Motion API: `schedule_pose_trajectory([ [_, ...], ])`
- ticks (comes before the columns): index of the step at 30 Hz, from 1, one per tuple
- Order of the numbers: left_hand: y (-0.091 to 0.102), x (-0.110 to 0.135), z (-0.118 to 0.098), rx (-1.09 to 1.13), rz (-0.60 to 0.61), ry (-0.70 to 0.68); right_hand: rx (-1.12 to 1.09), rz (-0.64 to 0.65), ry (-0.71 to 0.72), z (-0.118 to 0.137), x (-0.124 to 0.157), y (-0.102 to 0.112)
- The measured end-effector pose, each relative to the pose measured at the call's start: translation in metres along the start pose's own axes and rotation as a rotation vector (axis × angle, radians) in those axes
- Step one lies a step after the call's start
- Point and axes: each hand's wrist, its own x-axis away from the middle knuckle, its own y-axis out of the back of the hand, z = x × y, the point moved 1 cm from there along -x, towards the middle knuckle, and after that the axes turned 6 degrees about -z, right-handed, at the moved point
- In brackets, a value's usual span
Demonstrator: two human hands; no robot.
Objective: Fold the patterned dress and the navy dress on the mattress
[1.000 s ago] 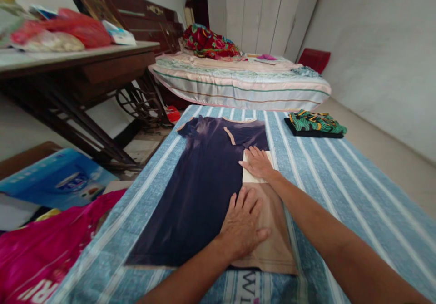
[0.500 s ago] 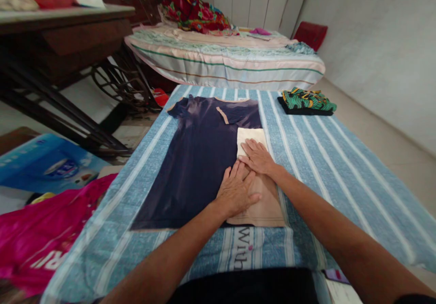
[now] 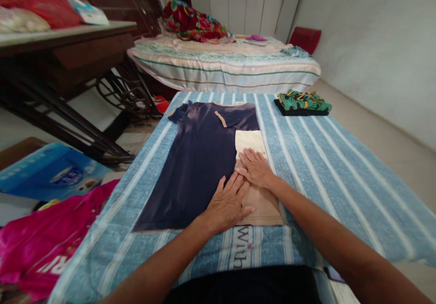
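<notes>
A dark navy T-shirt with tan trim lies spread on a blue striped cloth. Its right side is folded inward, so one short sleeve and a cream and tan panel lie on top. My right hand rests flat on that panel, fingers stretched out, where cream meets tan. Just nearer to me, my left hand lies open across the edge between the tan part and the navy fabric. The fingertips of my left hand touch or nearly touch my right hand. Neither hand grips anything.
A folded green and black garment stack sits at the far right of the cloth. Beyond is a bed with a red floral blanket. On the left stand a treadle table, a blue box and a pink bag.
Both hands have slid a little toward me over the folded panel, uncovering more of its cream part. The whole view has shifted slightly; the shirt lies as before.
</notes>
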Motion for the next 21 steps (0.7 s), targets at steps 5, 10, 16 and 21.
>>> schedule_pose_trajectory([
  [5, 0.005, 0.005, -0.004, -0.007, -0.018, 0.027, -0.013, -0.003, 0.003, -0.002, -0.002, -0.005],
  [10, 0.005, 0.018, -0.006, 0.008, -0.073, -0.006, -0.020, -0.032, 0.017, -0.001, 0.001, -0.002],
  [16, 0.005, 0.019, -0.003, 0.041, -0.055, -0.005, -0.035, -0.088, 0.066, 0.008, 0.010, -0.001],
  [21, 0.012, 0.018, 0.002, 0.096, 0.017, 0.032, -0.066, -0.038, 0.087, 0.008, 0.006, -0.003],
])
